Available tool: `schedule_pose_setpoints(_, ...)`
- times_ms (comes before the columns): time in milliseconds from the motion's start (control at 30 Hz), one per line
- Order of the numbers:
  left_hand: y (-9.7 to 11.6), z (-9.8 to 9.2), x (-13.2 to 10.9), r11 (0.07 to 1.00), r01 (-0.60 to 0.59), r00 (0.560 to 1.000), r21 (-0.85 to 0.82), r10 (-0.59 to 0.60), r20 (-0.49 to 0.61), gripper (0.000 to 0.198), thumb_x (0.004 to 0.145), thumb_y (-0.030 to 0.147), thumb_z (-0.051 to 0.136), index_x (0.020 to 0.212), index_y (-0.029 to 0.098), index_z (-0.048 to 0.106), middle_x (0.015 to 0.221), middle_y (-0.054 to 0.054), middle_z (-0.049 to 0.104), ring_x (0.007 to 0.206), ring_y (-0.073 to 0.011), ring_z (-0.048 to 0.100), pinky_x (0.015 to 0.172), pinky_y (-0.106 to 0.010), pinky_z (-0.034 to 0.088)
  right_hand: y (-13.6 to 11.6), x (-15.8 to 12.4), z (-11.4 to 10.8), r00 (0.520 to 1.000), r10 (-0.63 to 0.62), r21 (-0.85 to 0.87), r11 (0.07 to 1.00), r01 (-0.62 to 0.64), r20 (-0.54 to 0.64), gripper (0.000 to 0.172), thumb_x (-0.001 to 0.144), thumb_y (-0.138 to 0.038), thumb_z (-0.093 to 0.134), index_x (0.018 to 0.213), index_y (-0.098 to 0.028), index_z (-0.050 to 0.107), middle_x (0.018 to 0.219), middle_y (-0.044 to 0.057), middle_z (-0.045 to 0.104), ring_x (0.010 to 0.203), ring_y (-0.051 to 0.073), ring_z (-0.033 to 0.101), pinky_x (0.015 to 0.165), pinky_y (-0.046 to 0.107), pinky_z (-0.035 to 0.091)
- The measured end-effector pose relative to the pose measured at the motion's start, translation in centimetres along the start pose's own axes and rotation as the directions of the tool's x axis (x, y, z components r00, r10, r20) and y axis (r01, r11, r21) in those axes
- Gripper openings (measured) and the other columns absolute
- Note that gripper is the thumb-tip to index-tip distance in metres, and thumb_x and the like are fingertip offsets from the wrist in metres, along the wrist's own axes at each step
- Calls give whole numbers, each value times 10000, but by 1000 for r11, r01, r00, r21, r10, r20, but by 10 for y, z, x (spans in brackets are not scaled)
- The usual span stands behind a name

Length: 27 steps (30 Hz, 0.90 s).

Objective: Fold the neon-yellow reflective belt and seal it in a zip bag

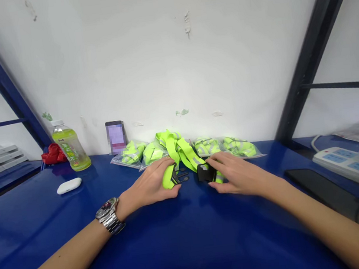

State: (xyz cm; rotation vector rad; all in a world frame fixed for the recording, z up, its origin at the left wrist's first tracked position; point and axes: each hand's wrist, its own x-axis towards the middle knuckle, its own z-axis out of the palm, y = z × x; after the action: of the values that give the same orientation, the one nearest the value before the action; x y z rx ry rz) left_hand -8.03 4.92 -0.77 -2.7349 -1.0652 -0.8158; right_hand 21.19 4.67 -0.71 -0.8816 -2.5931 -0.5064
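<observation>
In my left hand [157, 183] is the pronged half of a black side-release buckle [178, 176], its prongs pointing right, with yellow-green webbing at its back. My right hand [231, 171] pinches the black socket half [205, 173] between thumb and fingers. A gap separates the two halves, both just above the blue tabletop [192, 237]. The yellow-green reflective strap [176, 146] loops up behind them. Clear bags of similar straps lie at the back, among them one on the left [132, 152] and one on the right [240, 146].
A drink bottle [71, 145] stands back left beside a red cloth item [53, 154]. Nearer lies a white earbud case [69, 186]. A phone [116, 137] leans on the wall. To the right are a power strip [349, 161] and a dark flat device [324, 191].
</observation>
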Motion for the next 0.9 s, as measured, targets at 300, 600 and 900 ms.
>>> schedule_pose_setpoints(300,12,6,0,993,-109,993,37,107,51,600,828,392,601,1329,126,405,1306,-178,502,1246,-296,466,1040,-457,426,-12,5,-3,998,-66,-30,997,66,16,327,837,-380,607,1026,-114,582,928,130,574,893,286,562,776,424,484)
schedule_pose_setpoints(600,20,2,0,999,-43,981,-30,48,187,612,800,394,637,1318,143,426,1308,-160,515,1226,-279,500,1030,-409,435,-18,7,5,993,-111,-102,988,114,32,329,734,-400,725,863,-134,581,820,87,551,811,258,530,715,362,459)
schedule_pose_setpoints(900,15,3,-3,998,41,963,-41,-28,269,658,792,452,642,1340,168,415,1358,-159,493,1252,-311,479,1023,-443,427,-25,10,6,995,-99,-167,981,100,19,331,686,-360,761,828,-108,600,805,94,554,785,253,526,698,346,460)
